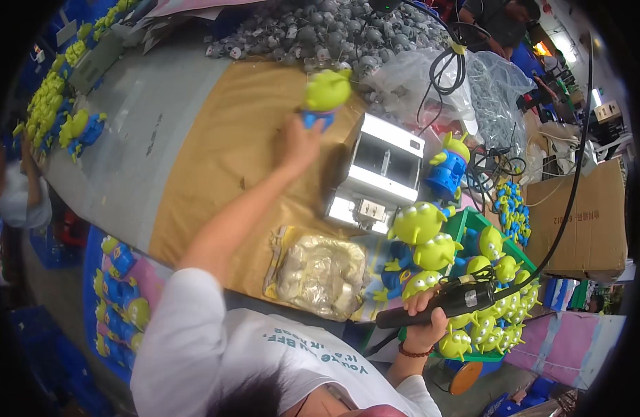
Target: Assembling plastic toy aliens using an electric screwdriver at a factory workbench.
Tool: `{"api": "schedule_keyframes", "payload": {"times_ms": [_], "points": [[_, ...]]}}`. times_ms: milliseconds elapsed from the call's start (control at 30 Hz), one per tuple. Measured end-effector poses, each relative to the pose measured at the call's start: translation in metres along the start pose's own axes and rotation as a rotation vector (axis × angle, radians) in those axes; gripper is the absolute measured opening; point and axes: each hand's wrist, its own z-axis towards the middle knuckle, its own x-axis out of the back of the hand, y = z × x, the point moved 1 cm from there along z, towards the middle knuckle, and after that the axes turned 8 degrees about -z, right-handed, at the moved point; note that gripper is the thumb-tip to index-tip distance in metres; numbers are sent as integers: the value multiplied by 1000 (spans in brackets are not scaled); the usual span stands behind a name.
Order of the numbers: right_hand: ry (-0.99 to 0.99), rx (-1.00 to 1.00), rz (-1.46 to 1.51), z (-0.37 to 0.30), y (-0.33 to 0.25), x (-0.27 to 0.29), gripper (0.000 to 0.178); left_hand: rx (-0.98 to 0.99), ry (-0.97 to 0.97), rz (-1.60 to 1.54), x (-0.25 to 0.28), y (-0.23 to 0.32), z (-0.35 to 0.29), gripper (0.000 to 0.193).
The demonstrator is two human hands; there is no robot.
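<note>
My left hand (300, 144) reaches out over the brown table cover, closed around the blue lower body of a green-headed toy figure (327, 92). Motion blurs that figure a little. Close to my body on the right, my right hand (424, 332) grips a black electric screwdriver (466, 299) lying across the fingers, its cable running up to the right. Beside it, several green toy figures (434, 251) stand between a white machine (379, 167) and a green crate (459, 226). Another toy figure (447, 167) stands right of the machine.
A crumpled plastic-wrapped bundle (323, 274) lies on the brown cover (215, 153). Many grey parts (313, 35) are heaped at the back, beside clear plastic bags (431, 76). Blue crates with figures (97, 306) stand at the left; a cardboard box (580, 222) is at the right. Other people work nearby.
</note>
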Motion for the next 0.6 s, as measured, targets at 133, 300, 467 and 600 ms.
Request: {"api": "schedule_keyframes", "payload": {"times_ms": [133, 300, 467, 600], "points": [[-7, 2, -105, 1, -1, -1, 52, -258, 255, -46, -97, -66, 40, 54], [77, 12, -158, -6, -4, 3, 52, -85, -76, 31, -119, -44, 60, 68], [13, -13, -98, -3, 0, -16, 52, -48, -345, -59, -82, -55, 87, 65], [-60, 1, -76, -12, -1, -29, 53, -86, -530, -104, -15, -20, 52, 54]]}}
